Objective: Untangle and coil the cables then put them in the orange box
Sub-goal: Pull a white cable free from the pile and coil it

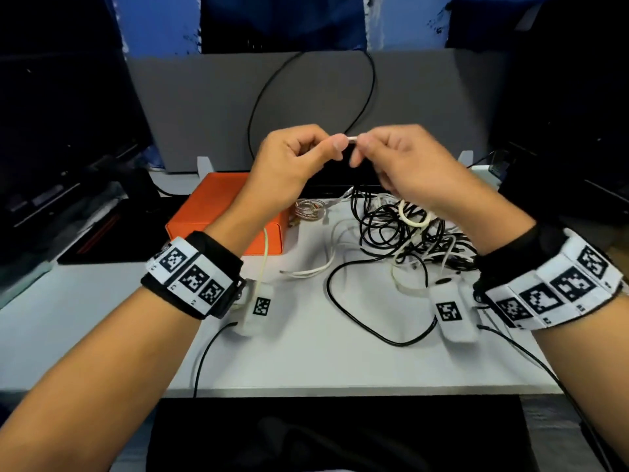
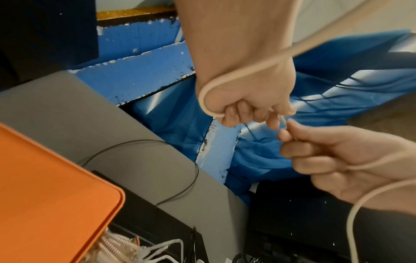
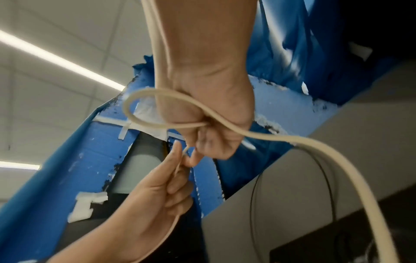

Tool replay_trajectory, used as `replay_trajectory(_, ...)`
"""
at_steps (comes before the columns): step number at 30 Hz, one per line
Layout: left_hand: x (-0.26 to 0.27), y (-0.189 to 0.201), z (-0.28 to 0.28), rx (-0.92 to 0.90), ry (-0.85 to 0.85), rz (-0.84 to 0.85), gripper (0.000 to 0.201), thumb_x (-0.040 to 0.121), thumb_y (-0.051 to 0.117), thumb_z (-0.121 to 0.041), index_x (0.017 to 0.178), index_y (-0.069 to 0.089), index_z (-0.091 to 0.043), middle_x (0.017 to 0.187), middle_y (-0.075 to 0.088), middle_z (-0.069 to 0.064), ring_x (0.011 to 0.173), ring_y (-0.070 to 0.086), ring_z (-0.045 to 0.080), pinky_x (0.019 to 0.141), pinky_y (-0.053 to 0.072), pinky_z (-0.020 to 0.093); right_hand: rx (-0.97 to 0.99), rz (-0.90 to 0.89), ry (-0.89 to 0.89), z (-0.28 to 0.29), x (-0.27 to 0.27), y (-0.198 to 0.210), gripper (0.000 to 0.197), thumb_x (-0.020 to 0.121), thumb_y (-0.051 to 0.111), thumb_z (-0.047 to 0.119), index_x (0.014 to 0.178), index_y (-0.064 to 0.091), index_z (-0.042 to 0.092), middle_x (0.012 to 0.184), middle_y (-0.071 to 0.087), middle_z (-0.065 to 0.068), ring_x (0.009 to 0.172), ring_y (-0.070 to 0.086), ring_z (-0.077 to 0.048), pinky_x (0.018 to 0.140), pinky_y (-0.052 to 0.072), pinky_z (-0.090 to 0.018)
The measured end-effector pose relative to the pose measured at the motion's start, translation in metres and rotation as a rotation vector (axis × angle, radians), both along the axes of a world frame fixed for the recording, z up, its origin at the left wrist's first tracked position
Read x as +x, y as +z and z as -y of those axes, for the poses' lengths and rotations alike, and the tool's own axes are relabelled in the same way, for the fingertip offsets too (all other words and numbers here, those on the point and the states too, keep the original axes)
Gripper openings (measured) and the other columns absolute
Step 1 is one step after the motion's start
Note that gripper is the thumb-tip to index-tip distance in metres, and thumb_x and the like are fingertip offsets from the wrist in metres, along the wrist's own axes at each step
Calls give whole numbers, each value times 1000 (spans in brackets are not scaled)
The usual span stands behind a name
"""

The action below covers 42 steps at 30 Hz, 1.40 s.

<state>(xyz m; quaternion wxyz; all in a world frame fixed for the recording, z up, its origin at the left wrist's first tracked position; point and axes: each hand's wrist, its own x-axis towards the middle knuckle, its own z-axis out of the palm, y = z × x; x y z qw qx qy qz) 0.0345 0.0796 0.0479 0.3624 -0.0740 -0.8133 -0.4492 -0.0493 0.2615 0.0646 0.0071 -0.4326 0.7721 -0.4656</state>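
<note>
Both hands are raised above the white table (image 1: pixel 306 352). My left hand (image 1: pixel 335 144) and right hand (image 1: pixel 366 143) each pinch the same cream cable (image 1: pixel 352 137) at its short end between thumb and fingertip. In the left wrist view the cable (image 2: pixel 225 80) loops round the left hand (image 2: pixel 258 115) and meets the right hand (image 2: pixel 290 135). In the right wrist view it (image 3: pixel 281 137) curls round the right hand (image 3: pixel 198 151), with the left hand (image 3: pixel 180 160) below. One strand hangs down beside the orange box (image 1: pixel 218 212), which stands at the left rear.
A tangle of black and white cables (image 1: pixel 408 240) lies at the right under my right wrist. A small striped coil (image 1: pixel 308 209) sits beside the box. Two white tagged blocks (image 1: pixel 260 306) (image 1: pixel 451 311) rest near the wrists. A grey panel (image 1: pixel 204 107) stands behind.
</note>
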Motion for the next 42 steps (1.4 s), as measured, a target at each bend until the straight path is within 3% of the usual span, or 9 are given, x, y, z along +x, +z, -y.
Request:
replay_trajectory(4,15,-7,17,97,-158,429,28,105,57,-29,95,68,-6,63,34,0,51,26,11,47,19,24,-29,-341,-291,-22,-24,-3,37,108,43,41,90,64,17,57,42,3,48,40,-5,52,29,-27)
replay_trajectory(12,37,-28,20,340,-389,540,19,107,50,-20,89,56,-15,73,52,1,66,56,20,73,48,38,154,-296,-440,-48,-46,-37,33,109,41,41,96,65,24,62,54,-5,54,47,-21,59,40,-36)
replay_trajectory(16,39,-31,14,353,-256,447,15,107,51,-23,109,60,-11,67,44,1,55,44,19,57,39,32,425,-256,-419,-50,-29,-30,26,106,47,26,127,62,22,115,68,-11,96,64,-28,78,46,-35)
replay_trajectory(19,39,-28,7,337,-202,366,16,107,53,-25,106,61,-11,62,39,2,52,30,16,53,17,34,391,-355,-308,-33,10,-23,77,96,55,18,163,17,21,166,25,-7,153,23,-28,124,20,-50)
replay_trajectory(22,41,-24,-3,273,-178,329,21,105,54,-27,100,64,-9,57,40,2,45,31,10,49,17,30,413,-558,-145,-22,51,-20,93,91,52,27,164,-4,23,173,2,1,159,-3,-19,127,-6,-55)
replay_trajectory(25,47,-23,-8,224,-197,321,29,101,60,-34,96,68,-7,55,42,5,48,33,13,48,23,27,369,-495,-11,-13,62,-29,67,106,44,32,165,13,21,155,39,3,144,36,-15,125,18,-40)
replay_trajectory(27,52,-21,-9,187,-220,346,32,100,61,-36,89,68,-6,55,38,7,50,30,16,51,18,35,187,-383,43,-12,59,-29,42,109,44,29,150,48,22,116,60,10,105,54,-1,95,42,-25)
replay_trajectory(30,58,-12,-5,118,-231,389,39,99,60,-38,74,62,-8,51,32,4,49,23,17,53,15,42,38,-393,-76,-23,40,-22,21,108,48,30,110,68,26,66,52,11,62,48,-2,57,32,-20)
replay_trajectory(42,65,1,-1,460,-516,291,28,109,35,-20,97,58,-10,53,31,-6,43,27,10,51,23,29,57,-444,-239,-31,14,-20,22,108,46,39,111,65,28,62,51,8,58,48,-9,58,37,-34)
